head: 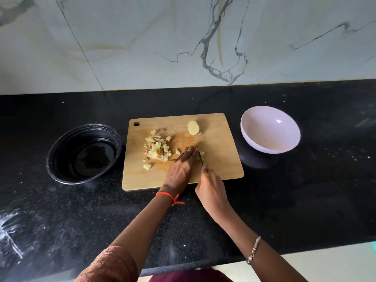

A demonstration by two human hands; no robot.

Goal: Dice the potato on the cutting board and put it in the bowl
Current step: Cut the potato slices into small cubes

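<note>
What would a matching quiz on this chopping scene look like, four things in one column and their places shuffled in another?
1 black bowl
2 white bowl
3 diced potato pile
4 knife

A gripped by the right hand
B on the cutting board
C on the counter, left of the cutting board
D on the counter, right of the cutting board

Pairs: 1-C, 2-D, 3-B, 4-A

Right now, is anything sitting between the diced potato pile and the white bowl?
Only the left hand, the knife and a potato half, all on the cutting board; beyond its edge nothing visible blocks the white bowl.
</note>
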